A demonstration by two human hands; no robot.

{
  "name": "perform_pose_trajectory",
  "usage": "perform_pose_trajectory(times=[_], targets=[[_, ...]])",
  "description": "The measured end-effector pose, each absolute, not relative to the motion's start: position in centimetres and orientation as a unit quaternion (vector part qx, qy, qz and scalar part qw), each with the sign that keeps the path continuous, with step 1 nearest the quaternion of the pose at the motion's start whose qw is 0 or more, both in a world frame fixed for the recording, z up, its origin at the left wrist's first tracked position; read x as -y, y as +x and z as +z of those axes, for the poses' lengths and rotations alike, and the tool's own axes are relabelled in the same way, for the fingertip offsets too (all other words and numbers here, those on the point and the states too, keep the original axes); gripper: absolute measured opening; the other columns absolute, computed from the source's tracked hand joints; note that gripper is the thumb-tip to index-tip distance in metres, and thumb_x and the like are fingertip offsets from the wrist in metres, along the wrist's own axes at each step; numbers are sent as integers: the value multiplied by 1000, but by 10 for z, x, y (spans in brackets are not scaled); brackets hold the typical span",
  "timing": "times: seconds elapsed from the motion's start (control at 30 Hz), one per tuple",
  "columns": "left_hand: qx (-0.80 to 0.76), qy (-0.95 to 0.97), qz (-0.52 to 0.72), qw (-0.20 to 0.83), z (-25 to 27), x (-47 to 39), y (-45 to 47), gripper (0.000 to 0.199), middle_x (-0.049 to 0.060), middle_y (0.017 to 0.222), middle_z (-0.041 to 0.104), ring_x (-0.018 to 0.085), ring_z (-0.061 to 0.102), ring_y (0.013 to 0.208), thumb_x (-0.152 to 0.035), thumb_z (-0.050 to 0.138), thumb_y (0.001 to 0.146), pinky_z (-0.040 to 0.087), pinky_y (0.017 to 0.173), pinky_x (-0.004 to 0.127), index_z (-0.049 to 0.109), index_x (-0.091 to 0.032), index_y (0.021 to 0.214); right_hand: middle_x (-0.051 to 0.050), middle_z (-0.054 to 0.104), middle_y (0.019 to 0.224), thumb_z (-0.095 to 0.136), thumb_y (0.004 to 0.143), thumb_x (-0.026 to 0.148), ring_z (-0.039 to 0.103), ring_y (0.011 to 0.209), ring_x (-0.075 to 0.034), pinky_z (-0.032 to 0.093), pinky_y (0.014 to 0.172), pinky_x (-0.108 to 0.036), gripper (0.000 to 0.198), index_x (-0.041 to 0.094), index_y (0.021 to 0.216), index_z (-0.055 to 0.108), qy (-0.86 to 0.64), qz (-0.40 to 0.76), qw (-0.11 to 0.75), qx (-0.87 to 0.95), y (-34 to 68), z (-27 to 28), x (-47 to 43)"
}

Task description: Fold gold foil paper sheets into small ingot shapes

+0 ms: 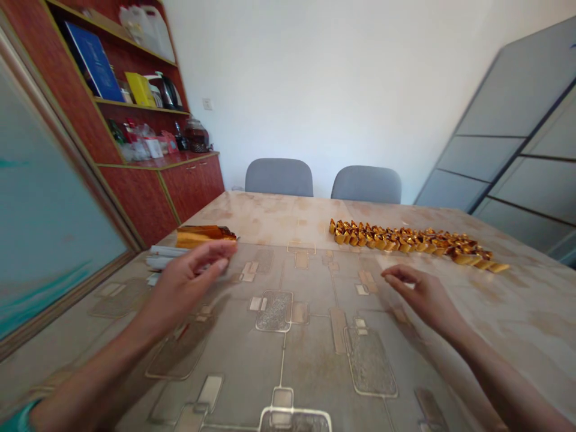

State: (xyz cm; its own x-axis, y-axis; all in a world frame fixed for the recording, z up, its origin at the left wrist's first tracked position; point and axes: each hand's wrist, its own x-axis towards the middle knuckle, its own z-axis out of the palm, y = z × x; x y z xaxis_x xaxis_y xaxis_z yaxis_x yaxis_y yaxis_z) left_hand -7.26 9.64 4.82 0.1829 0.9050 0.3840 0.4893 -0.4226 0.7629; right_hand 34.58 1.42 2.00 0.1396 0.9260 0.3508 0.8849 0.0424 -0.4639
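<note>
My left hand (193,270) is over the left part of the table, fingers stretched forward and thumb apart, holding nothing that I can see. Its fingertips are at the near edge of a stack of gold foil sheets (198,235), partly hidden behind them; whether they touch it I cannot tell. White-grey paper strips (162,257) lie beside that stack, left of the hand. My right hand (416,291) hovers over the table on the right, thumb and fingertips drawn together with nothing visible between them. Beyond it, folded gold foil pieces (405,240) stand in long rows.
The table (310,354) has a patterned cover. Two grey chairs (279,177) stand at its far side, before a white wall. A red-brown cabinet (193,186) with bottles and boxes is at the back left. Glass-like panels (490,132) lean at the right.
</note>
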Motion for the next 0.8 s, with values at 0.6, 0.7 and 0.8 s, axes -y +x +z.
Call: perform_pose_trajectory(times=[0.6, 0.7, 0.8], targets=[[-486, 851, 199, -9, 24, -182, -193, 33, 6, 117, 73, 26, 63, 111, -30, 42, 92, 31, 108, 48, 72, -26, 106, -4, 68, 71, 50, 94, 33, 62, 66, -17, 47, 60, -27, 26, 22, 78, 68, -484, 312, 355, 737, 167, 1, 23], [-471, 860, 198, -6, 31, -178, -192, 30, 5, 101, 77, 24, 66, 97, -29, 45, 90, 34, 105, 43, 75, -26, 92, -3, 67, 70, 50, 94, 33, 60, 64, -17, 47, 58, -26, 27, 22, 77, 67, -485, 320, 345, 737, 167, -3, 23], [-474, 855, 210, -16, 36, -175, -194, 25, 4, 91, 78, 25, 66, 90, -27, 51, 86, 33, 104, 44, 75, -26, 81, -3, 67, 70, 52, 94, 32, 60, 64, -16, 47, 57, -26, 25, 22, 77, 68, -488, 324, 338, 736, 167, -5, 25]])
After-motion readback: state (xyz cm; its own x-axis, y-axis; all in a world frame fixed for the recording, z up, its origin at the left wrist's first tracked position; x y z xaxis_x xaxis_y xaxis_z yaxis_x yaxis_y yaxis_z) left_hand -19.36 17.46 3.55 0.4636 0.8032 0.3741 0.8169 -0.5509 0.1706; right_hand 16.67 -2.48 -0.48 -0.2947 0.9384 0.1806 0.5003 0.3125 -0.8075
